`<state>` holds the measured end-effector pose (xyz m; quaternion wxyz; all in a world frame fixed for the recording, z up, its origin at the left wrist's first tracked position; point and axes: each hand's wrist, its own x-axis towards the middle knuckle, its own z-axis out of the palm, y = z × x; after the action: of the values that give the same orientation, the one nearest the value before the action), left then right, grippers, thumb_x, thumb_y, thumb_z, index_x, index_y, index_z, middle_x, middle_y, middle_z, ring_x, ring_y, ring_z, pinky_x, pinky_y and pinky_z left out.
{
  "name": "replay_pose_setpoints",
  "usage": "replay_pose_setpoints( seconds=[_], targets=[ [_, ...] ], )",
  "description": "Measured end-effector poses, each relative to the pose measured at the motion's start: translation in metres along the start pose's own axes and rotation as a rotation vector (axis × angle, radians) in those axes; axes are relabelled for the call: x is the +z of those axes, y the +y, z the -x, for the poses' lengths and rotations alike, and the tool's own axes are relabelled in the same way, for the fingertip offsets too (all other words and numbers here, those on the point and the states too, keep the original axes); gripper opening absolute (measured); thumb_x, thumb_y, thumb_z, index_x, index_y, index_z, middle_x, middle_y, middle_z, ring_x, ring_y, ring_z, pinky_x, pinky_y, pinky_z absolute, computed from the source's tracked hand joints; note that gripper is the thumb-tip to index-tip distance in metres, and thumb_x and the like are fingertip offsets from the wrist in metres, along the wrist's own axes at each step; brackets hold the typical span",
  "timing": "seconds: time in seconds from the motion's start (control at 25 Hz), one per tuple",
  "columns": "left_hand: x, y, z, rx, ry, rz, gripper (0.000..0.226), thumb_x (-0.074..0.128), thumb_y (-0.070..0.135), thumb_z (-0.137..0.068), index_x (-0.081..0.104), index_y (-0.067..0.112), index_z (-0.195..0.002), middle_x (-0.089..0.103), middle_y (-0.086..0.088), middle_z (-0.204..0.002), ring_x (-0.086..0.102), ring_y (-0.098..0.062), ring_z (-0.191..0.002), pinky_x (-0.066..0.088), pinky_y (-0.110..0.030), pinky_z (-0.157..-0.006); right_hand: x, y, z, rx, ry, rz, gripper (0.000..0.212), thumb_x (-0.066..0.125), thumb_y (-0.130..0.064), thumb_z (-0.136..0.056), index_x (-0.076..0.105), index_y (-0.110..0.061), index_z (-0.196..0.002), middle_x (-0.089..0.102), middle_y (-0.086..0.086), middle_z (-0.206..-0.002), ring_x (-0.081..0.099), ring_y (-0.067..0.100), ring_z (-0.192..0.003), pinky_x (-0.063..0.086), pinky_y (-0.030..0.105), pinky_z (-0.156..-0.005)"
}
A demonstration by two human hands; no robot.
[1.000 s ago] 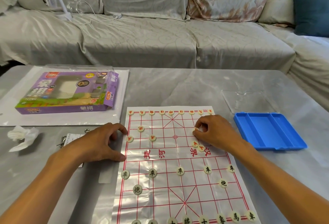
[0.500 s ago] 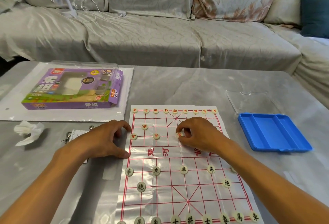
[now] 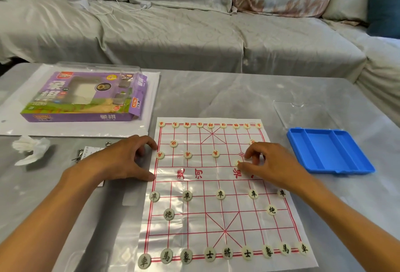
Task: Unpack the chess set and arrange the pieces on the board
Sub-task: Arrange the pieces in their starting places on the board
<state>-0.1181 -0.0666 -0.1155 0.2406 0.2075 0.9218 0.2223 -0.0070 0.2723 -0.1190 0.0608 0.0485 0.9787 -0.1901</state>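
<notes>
A plastic chess board sheet [image 3: 201, 217] with a red grid lies on the table. Black-lettered round pieces fill its near rows, red-lettered ones its far rows. Three red soldier pieces stand in one row, the rightmost of them the middle soldier [image 3: 215, 153]. My right hand [image 3: 266, 163] rests on the board's right side and pinches a red piece [image 3: 237, 163] between thumb and fingers. My left hand [image 3: 123, 159] presses the board's left edge with thumb and curled fingers, beside the leftmost red soldier [image 3: 160, 155].
The purple chess set box [image 3: 84, 96] lies on white sheets at the back left. A blue tray [image 3: 329, 150] sits to the right of the board, a clear lid [image 3: 303, 114] behind it. A crumpled tissue [image 3: 30, 148] and small metal items [image 3: 79, 156] lie at left. A sofa stands behind.
My right hand left a red soldier on the board's middle column and moved back to the right, where it now pinches another red piece. My left hand stays at the board's edge.
</notes>
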Motion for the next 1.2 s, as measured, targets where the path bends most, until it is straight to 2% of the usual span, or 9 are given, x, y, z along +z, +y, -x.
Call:
replay_pose_setpoints(
  seconds=[0.12, 0.24, 0.4, 0.52, 0.64, 0.8, 0.96, 1.2],
  targets=[
    [0.001, 0.001, -0.001, -0.006, -0.005, -0.009, 0.068, 0.086, 0.046, -0.061, 0.048, 0.041, -0.116, 0.047, 0.019, -0.099, 0.054, -0.009, -0.085, 0.044, -0.018, -0.071, 0.007, -0.010, -0.004, -0.051, 0.010, 0.083, 0.030, 0.061, -0.058, -0.082, 0.058, -0.033, -0.098, 0.057, -0.016, -0.093, 0.050, 0.007, -0.088, 0.047, 0.022, -0.079],
    [0.000, 0.001, -0.002, -0.009, -0.011, -0.017, 0.068, 0.085, 0.048, -0.061, 0.047, 0.041, -0.117, 0.047, 0.019, -0.100, 0.054, -0.009, -0.086, 0.045, -0.018, -0.072, 0.010, -0.011, -0.005, -0.080, -0.011, 0.060, 0.031, 0.062, -0.052, -0.084, 0.059, -0.036, -0.111, 0.053, -0.018, -0.099, 0.045, 0.005, -0.095, 0.041, 0.019, -0.082],
    [0.000, 0.000, -0.002, -0.011, -0.010, -0.010, 0.069, 0.086, 0.048, -0.060, 0.047, 0.041, -0.117, 0.047, 0.019, -0.100, 0.055, -0.010, -0.086, 0.046, -0.019, -0.073, 0.013, -0.009, -0.003, -0.025, 0.026, 0.039, 0.031, 0.062, -0.056, -0.082, 0.055, -0.036, -0.105, 0.053, -0.018, -0.101, 0.047, 0.006, -0.094, 0.043, 0.020, -0.081],
    [0.000, 0.000, -0.001, -0.007, -0.006, -0.005, 0.068, 0.086, 0.047, -0.061, 0.048, 0.041, -0.117, 0.047, 0.018, -0.100, 0.054, -0.010, -0.087, 0.046, -0.019, -0.073, 0.013, -0.011, -0.004, -0.021, -0.004, 0.043, 0.034, 0.063, -0.049, -0.084, 0.054, -0.036, -0.114, 0.054, -0.016, -0.113, 0.046, 0.005, -0.100, 0.043, 0.021, -0.087],
    [0.000, 0.001, -0.001, -0.005, -0.005, -0.008, 0.068, 0.086, 0.047, -0.061, 0.047, 0.042, -0.117, 0.047, 0.019, -0.100, 0.054, -0.009, -0.087, 0.045, -0.018, -0.072, 0.013, -0.009, -0.003, 0.011, 0.061, 0.050, 0.032, 0.062, -0.052, -0.084, 0.055, -0.034, -0.109, 0.057, -0.015, -0.108, 0.049, 0.007, -0.096, 0.044, 0.021, -0.083],
    [0.001, 0.000, -0.002, -0.010, -0.008, -0.017, 0.069, 0.086, 0.048, -0.060, 0.047, 0.042, -0.117, 0.048, 0.019, -0.101, 0.054, -0.009, -0.087, 0.046, -0.018, -0.072, 0.014, -0.007, -0.003, 0.030, 0.043, -0.033, 0.023, 0.065, -0.043, -0.085, 0.059, -0.032, -0.105, 0.058, -0.015, -0.102, 0.051, 0.008, -0.095, 0.045, 0.022, -0.086],
    [0.001, -0.002, -0.002, -0.010, -0.007, -0.011, 0.069, 0.086, 0.049, -0.059, 0.047, 0.043, -0.116, 0.048, 0.018, -0.101, 0.054, -0.009, -0.088, 0.047, -0.019, -0.074, 0.004, -0.004, -0.012, 0.054, 0.120, -0.102, 0.022, 0.069, -0.037, -0.084, 0.062, -0.030, -0.103, 0.053, -0.018, -0.079, 0.054, 0.011, -0.081, 0.048, 0.023, -0.082],
    [0.001, -0.003, -0.003, -0.007, -0.009, -0.012, 0.069, 0.086, 0.050, -0.059, 0.047, 0.043, -0.116, 0.048, 0.019, -0.100, 0.054, -0.009, -0.087, 0.046, -0.019, -0.072, 0.003, -0.001, -0.020, 0.082, 0.088, -0.101, 0.019, 0.069, -0.035, -0.084, 0.061, -0.030, -0.101, 0.054, -0.015, -0.101, 0.053, 0.009, -0.093, 0.042, 0.019, -0.085]
  ],
)
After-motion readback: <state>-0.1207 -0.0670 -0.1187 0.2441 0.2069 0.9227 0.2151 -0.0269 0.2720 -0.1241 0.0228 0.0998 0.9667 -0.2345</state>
